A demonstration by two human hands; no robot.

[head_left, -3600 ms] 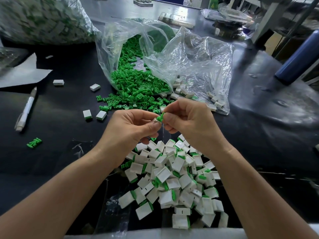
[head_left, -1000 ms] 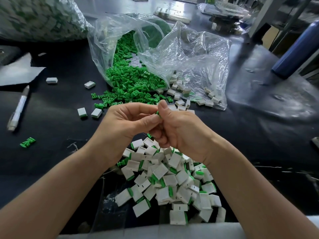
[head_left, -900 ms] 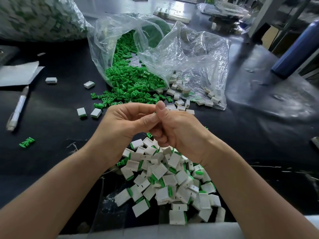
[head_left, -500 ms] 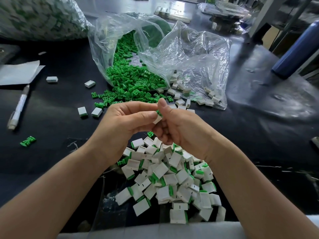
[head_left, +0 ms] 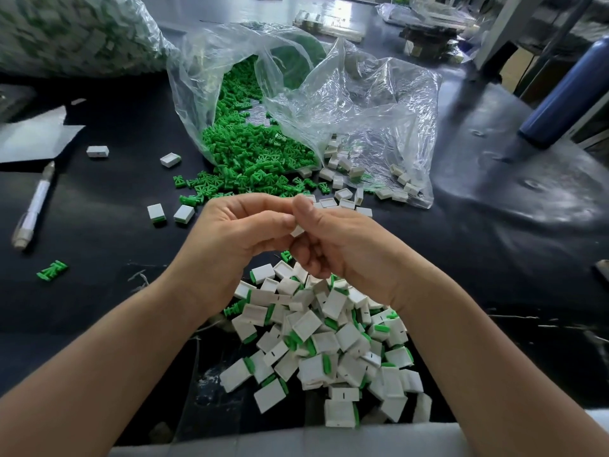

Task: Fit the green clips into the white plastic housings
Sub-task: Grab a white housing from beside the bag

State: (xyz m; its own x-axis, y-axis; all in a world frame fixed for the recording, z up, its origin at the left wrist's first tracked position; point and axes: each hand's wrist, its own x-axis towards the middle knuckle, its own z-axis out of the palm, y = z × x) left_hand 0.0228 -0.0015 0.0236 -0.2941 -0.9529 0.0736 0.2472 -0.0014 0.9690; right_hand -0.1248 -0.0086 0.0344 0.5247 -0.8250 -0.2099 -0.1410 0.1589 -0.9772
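Above the middle of the black table (head_left: 99, 232), the left hand (head_left: 237, 240) and right hand (head_left: 344, 250) meet, both pinching one small white housing (head_left: 297, 231) between thumb and fingers. Assembled housings (head_left: 313, 351) are heaped at the near edge, and green clips (head_left: 253, 159) spill from a clear bag (head_left: 362, 103) farther back.

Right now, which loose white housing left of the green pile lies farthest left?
The housing by the paper sheet, just beyond the pen; the others lie closer to the green clips.
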